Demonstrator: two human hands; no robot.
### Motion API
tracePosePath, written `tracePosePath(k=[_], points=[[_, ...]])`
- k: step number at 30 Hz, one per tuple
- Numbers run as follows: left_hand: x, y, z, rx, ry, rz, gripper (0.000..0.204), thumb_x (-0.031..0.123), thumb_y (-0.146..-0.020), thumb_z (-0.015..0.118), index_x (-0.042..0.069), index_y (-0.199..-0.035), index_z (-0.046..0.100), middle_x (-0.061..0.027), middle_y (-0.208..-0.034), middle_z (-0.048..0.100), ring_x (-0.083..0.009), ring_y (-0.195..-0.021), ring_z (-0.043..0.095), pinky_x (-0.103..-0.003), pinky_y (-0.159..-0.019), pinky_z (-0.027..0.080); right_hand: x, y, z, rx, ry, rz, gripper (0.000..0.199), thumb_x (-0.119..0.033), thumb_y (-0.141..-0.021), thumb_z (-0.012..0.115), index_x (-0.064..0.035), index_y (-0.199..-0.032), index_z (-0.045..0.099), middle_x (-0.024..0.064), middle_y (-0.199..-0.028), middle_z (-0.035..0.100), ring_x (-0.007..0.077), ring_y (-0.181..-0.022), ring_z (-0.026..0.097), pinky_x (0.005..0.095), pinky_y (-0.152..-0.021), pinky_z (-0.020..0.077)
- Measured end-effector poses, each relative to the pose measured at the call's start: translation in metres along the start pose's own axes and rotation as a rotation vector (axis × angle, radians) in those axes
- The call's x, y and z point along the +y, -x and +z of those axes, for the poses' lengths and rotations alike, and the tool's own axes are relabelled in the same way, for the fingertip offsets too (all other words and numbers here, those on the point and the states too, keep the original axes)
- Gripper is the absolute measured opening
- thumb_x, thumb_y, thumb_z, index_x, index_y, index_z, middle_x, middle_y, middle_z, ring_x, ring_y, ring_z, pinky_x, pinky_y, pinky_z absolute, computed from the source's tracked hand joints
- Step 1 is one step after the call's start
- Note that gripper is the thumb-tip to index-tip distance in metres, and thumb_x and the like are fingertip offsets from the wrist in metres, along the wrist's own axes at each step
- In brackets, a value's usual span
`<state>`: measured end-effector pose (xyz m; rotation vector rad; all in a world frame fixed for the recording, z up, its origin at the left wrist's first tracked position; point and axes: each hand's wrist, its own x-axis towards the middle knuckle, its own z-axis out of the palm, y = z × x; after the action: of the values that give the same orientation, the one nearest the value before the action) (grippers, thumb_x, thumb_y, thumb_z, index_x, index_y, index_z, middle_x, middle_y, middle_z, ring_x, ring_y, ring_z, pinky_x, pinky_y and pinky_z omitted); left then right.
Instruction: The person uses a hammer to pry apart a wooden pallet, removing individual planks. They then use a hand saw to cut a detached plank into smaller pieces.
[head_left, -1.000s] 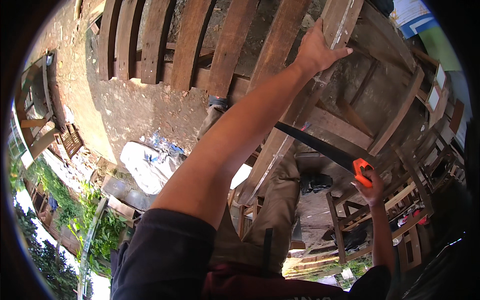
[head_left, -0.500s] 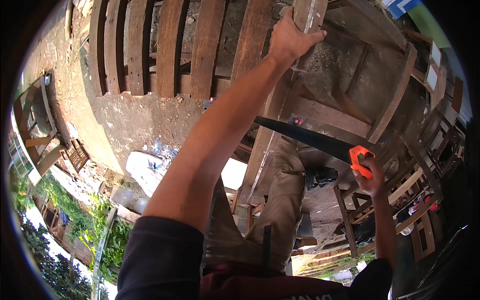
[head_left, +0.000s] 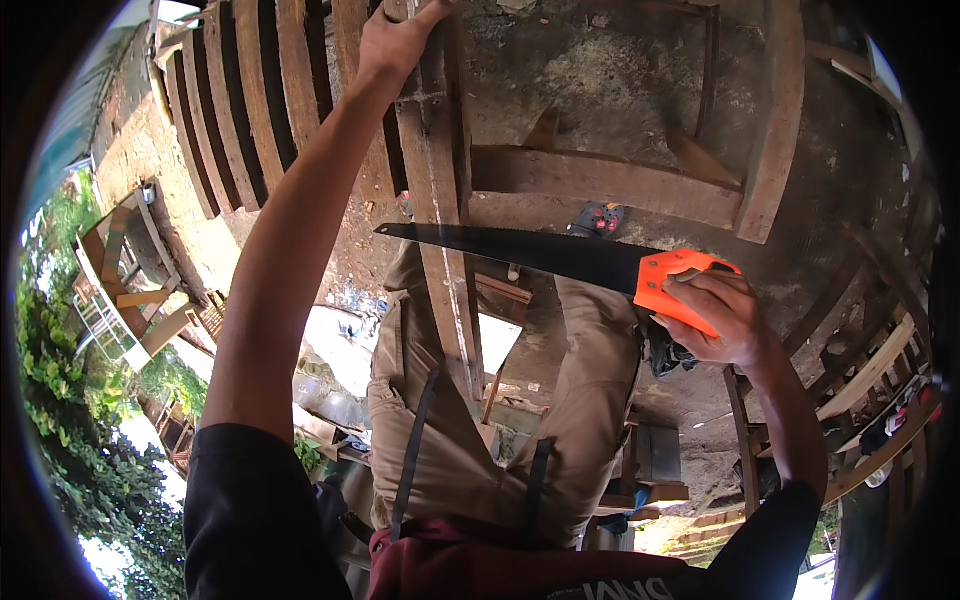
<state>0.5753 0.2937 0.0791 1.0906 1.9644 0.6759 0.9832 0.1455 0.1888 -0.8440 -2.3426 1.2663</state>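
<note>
Saw and your right hand have shifted left in view since half a second ago, blade now more level. Right fingers wrapped around orange handle. Blade crosses wooden beam, contact unclear. Your left hand spread over beam higher up; fingertips cropped, cannot tell grip.

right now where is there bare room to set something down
Bare ground lies beyond the crosspiece, between the white-lined beam and the thin wooden strip. Crowded: right of the right hand, with jumbled wooden pieces.
</note>
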Motion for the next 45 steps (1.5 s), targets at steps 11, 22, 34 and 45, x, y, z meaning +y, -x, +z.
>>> tracePosePath(k=[11,22,34,45], points=[[0.004,0.004,0.005,-0.032,0.125,-0.088,0.060,0.046,-0.084,0.075,0.003,-0.125,0.065,-0.0081,-0.110,0.070,-0.0176,-0.096,0.065,-0.034,-0.082,0.052,0.017,-0.007,0.000,0.101,-0.012,-0.099,0.036,-0.009,-0.069,0.086,-0.0011,-0.100,0.069,0.0105,-0.084,0.071,0.0256,-0.068,0.069,0.0363,-0.063,0.0570],[-0.001,0.000,0.001,-0.053,0.107,-0.065,0.059,0.045,-0.085,0.074,0.003,-0.125,0.065,-0.0080,-0.112,0.069,-0.0177,-0.099,0.064,-0.033,-0.085,0.051,0.026,-0.004,0.001,0.141,-0.013,-0.102,0.035,-0.008,-0.069,0.084,-0.0011,-0.100,0.069,0.0093,-0.083,0.071,0.0248,-0.065,0.068,0.0360,-0.062,0.0550],[-0.006,-0.004,-0.003,0.011,-0.026,-0.092,0.075,0.051,-0.079,0.077,0.002,-0.133,0.059,-0.0128,-0.128,0.062,-0.0228,-0.117,0.058,-0.038,-0.098,0.046,-0.017,0.098,-0.008,0.205,-0.375,0.453,0.031,-0.009,-0.075,0.079,0.0022,-0.102,0.071,0.0139,-0.082,0.072,0.0220,-0.070,0.071,0.0306,-0.064,0.0550],[-0.004,-0.006,0.008,0.111,-0.162,0.054,0.095,0.052,-0.076,0.079,-0.014,-0.136,0.046,-0.0289,-0.133,0.057,-0.0399,-0.124,0.055,-0.046,-0.102,0.044,-0.220,0.049,0.020,0.907,-1.620,1.462,0.031,-0.026,-0.099,0.060,0.0031,-0.110,0.056,0.0015,-0.076,0.051,0.0061,-0.050,0.043,0.0231,-0.045,0.0397]])
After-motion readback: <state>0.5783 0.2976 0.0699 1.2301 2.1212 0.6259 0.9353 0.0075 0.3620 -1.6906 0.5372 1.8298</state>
